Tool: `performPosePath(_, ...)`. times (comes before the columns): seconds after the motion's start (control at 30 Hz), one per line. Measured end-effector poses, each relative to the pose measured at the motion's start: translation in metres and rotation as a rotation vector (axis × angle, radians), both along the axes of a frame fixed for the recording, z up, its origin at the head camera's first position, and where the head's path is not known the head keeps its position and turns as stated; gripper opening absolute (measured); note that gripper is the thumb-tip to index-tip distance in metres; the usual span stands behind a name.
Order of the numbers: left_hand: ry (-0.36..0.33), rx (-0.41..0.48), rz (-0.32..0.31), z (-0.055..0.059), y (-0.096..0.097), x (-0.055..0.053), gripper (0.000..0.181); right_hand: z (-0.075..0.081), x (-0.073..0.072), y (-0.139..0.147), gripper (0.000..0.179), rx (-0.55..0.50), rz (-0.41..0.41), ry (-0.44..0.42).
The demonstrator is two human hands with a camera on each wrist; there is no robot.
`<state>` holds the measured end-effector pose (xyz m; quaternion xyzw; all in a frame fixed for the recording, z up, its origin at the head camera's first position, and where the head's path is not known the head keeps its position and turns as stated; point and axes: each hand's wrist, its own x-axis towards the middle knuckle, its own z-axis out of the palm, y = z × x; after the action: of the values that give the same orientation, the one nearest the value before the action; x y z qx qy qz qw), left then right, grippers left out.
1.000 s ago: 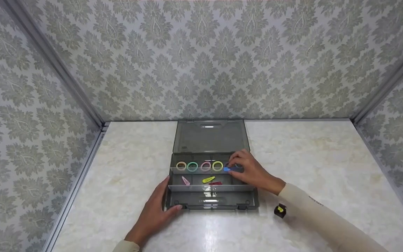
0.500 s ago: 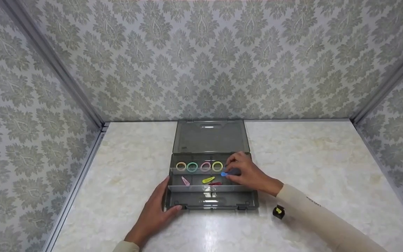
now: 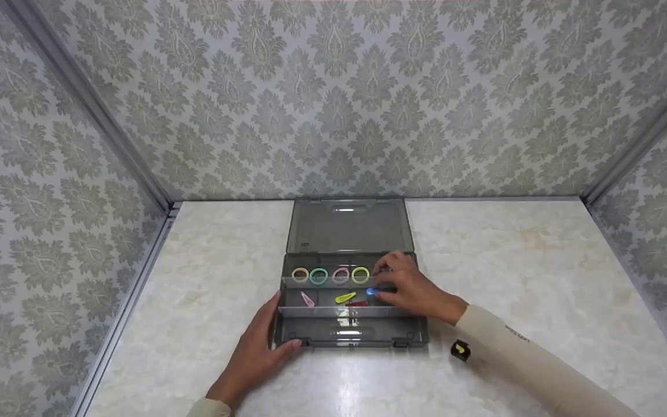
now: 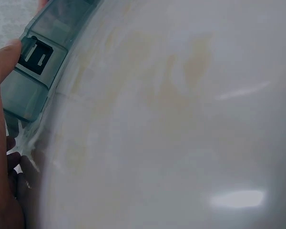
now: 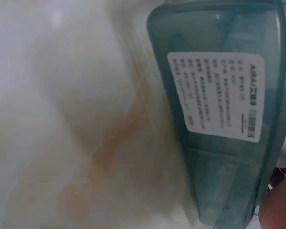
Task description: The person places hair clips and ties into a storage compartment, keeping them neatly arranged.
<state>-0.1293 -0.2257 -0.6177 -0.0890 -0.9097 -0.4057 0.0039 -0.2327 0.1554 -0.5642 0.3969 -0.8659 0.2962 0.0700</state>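
Note:
A grey see-through organizer box (image 3: 342,341) lies with its lid (image 3: 350,226) folded back. My left hand (image 3: 258,344) holds its front left corner, fingers along the side and thumb on the front edge near a latch (image 4: 35,55). Over the right of the middle row, my right hand (image 3: 411,286) pinches a small blue hair clip (image 3: 371,291), partly hidden by the fingers. In that row lie a pink hair clip (image 3: 307,299), a yellow hair clip (image 3: 345,297) and a red hair clip (image 3: 358,303). Several coloured hair ties, including a green one (image 3: 318,276), stand in the back row.
A small black container (image 3: 460,350) with something yellow in it sits on the table (image 3: 513,249) near the right sleeve. Clear dividers (image 3: 310,311) part the rows. A white label (image 5: 219,95) shows on the box's side. Patterned panels (image 3: 333,116) enclose the table.
My right hand has brought the blue hair clip forward from the back divider, down into the middle row. My left hand has stayed at the corner.

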Motion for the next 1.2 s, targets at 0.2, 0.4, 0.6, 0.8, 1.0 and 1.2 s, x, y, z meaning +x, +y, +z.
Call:
performPosePath(0.2, 0.014, 0.004, -0.009, 0.0, 0.0, 0.0, 0.111, 0.004, 0.0, 0.0, 0.01, 0.041, -0.012, -0.035)
performPosePath(0.4, 0.008, 0.005, -0.009, -0.001, -0.001, 0.0, 0.113, 0.006, 0.0, 0.0, 0.012, 0.078, -0.008, -0.035)
performPosePath(0.6, -0.003, 0.005, -0.016, 0.0, -0.002, 0.0, 0.114, 0.004, -0.001, 0.006, 0.013, 0.033, 0.014, -0.01)
performPosePath(0.8, 0.026, 0.0, -0.018, -0.001, -0.001, -0.001, 0.113, 0.003, 0.001, 0.02, 0.011, -0.049, 0.0, -0.039)
performPosePath(1.0, 0.029, -0.006, -0.008, -0.002, 0.0, -0.002, 0.112, 0.004, 0.005, 0.039, 0.01, -0.103, -0.043, -0.03)
performPosePath(1.2, 0.001, -0.009, -0.01, -0.001, -0.001, -0.001, 0.113, -0.004, 0.008, 0.059, 0.013, -0.18, -0.065, -0.023)
